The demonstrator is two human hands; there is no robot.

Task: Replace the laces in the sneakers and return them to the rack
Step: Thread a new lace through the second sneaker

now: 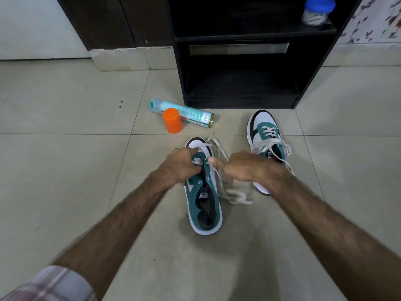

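A green, white and black sneaker [204,205] lies on the tiled floor in front of me, toe pointing away. My left hand [181,165] grips its front part, fingers curled over the eyelets. My right hand [240,165] pinches the white lace [235,197] near the top eyelets, and the loose end trails blurred to the sneaker's right. The second sneaker [263,131], laced with loose white ends, stands further right, partly behind my right hand. The black rack [238,61] stands beyond both shoes.
A light blue spray can [186,112] lies on the floor left of the rack's base, with an orange cap [172,120] beside it. A blue-lidded jar [316,10] sits on the rack's upper shelf. Bare tile extends to the left and right.
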